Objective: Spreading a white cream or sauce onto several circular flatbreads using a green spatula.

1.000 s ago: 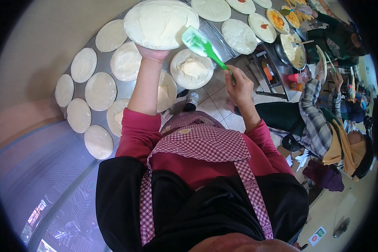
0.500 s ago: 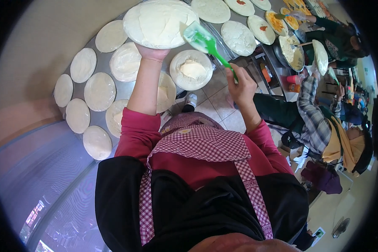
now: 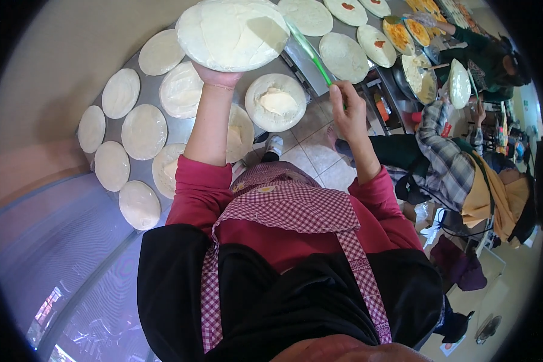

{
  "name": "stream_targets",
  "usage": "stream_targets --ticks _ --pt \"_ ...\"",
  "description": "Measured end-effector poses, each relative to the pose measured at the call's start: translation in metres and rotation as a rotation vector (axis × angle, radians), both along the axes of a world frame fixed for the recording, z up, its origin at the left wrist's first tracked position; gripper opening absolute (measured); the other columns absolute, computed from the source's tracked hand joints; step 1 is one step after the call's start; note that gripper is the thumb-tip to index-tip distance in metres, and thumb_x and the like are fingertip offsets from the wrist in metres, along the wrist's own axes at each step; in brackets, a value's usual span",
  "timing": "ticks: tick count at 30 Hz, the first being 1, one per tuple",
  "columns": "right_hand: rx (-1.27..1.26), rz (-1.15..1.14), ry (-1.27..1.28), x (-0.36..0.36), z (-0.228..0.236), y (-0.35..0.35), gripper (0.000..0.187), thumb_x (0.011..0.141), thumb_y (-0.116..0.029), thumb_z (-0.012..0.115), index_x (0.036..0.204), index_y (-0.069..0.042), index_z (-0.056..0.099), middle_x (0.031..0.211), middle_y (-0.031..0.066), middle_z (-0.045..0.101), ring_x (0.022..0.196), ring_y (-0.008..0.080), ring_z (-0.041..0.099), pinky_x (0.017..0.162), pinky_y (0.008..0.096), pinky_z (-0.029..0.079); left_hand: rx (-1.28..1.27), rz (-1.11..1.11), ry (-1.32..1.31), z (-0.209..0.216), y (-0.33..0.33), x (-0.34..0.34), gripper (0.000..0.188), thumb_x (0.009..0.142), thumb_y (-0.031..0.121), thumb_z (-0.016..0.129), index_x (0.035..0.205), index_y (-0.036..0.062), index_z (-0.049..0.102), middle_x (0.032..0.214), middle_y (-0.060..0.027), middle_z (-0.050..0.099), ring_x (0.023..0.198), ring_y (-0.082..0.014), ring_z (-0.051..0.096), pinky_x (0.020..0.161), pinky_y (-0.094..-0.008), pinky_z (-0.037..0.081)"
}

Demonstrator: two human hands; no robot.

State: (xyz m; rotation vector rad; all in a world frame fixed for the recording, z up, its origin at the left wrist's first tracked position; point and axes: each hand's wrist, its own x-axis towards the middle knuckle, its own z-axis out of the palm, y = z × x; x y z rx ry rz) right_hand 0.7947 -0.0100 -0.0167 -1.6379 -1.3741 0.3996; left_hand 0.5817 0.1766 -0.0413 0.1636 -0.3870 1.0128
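My left hand [image 3: 217, 77] is under a large round disc [image 3: 229, 36] spread with white cream, holding it up; its fingers are hidden beneath. The cream lies in smooth strokes, with a shadow toward the right. My right hand [image 3: 348, 108] is closed around the handle of a green spatula [image 3: 315, 58]. The spatula's blade appears edge-on by the disc's right rim; whether they touch, I cannot tell. Below the raised disc, another disc [image 3: 276, 102] carries a mound of cream in its middle.
Several cream-covered discs [image 3: 144, 131] lie on the metal table [image 3: 116, 175] at the left. More discs [image 3: 344, 57] line the far side, some with red or orange topping. At the right, a co-worker in a plaid shirt [image 3: 440, 139] holds a disc [image 3: 460, 84] near a large bowl [image 3: 416, 78].
The spatula's blade has moved right and turned from flat to edge-on. My right hand has shifted slightly up and right. The raised disc has barely moved. The plaid-shirted co-worker's disc has shifted slightly.
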Motion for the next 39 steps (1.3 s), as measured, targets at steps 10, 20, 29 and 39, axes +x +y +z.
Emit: stream_targets --ticks 10,20,29,39 --pt "-0.121 0.282 -0.025 -0.044 0.005 -0.023 0.010 0.091 -0.013 0.057 0.092 -0.003 0.059 0.067 0.0168 0.059 0.059 0.0326 0.060 0.055 0.0375 0.046 -0.001 -0.059 -0.144 -0.017 0.005 0.009 0.062 0.094 0.053 0.032 0.141 0.0141 0.038 0.144 -0.0113 0.041 0.132 -0.0349 0.038 0.111 -0.0517 0.029" --pt "-0.110 0.001 0.230 -0.009 -0.027 -0.016 0.021 0.098 -0.018 0.050 0.092 0.001 0.057 0.062 0.0065 0.049 0.057 0.0099 0.046 0.053 0.0279 0.040 -0.084 -0.026 -0.069 -0.015 0.006 0.007 0.061 0.094 0.053 0.034 0.139 0.0129 0.040 0.142 -0.0110 0.042 0.131 -0.0340 0.039 0.110 -0.0512 0.031" --pt "-0.047 0.174 0.041 -0.041 -0.024 -0.035 0.010 0.092 -0.009 0.056 0.094 0.000 0.059 0.067 0.0177 0.058 0.058 0.0292 0.060 0.056 0.0340 0.046 0.002 -0.038 -0.149 -0.014 0.002 0.020 0.061 0.093 0.053 0.036 0.139 0.0124 0.040 0.143 -0.0110 0.041 0.132 -0.0338 0.038 0.111 -0.0508 0.029" --pt "-0.110 0.050 0.126 -0.010 -0.029 -0.025 0.015 0.097 -0.014 0.051 0.093 0.000 0.057 0.062 0.0049 0.052 0.054 0.0109 0.049 0.051 0.0273 0.039 -0.245 0.204 0.265 0.004 -0.011 0.036 0.064 0.090 0.056 0.038 0.138 0.0134 0.043 0.142 -0.0105 0.042 0.131 -0.0338 0.039 0.109 -0.0515 0.031"
